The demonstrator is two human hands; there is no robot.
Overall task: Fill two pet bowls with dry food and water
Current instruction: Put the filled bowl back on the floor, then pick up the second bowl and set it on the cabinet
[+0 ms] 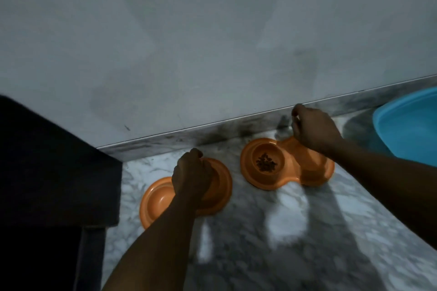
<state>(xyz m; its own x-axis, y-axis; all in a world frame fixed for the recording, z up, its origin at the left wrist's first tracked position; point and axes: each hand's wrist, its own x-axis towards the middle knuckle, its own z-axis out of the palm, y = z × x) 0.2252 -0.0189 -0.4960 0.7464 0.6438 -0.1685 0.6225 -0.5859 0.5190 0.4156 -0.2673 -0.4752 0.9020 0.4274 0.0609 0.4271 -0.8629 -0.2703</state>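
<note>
Here's the kibble bowl point(246, 163), an orange plastic double dish, peanut-shaped with a glossy rim, flat on the marble floor point(272, 243). A small heap of dry food point(266, 163) sits in its left well. The right hand point(312, 127) is over the kibble bowl's right end, wrist angled down from the right, knuckles up, fingertips bunched close together. I cannot tell if anything is pinched there.

Just left of the kibble bowl lies the other orange bowl point(158, 198), same moulded shape, set at a slant. The left hand point(191, 172) is right over its far well, forearm reaching in from below, fingers curled downward in a loose fist. What it grips, if anything, is hidden, and so is that well.

Behind the kibble bowl runs a grey streaked skirting point(189, 136) below a pale wall point(212, 42). Well to its right, a smooth blue basin point(411, 125).
</note>
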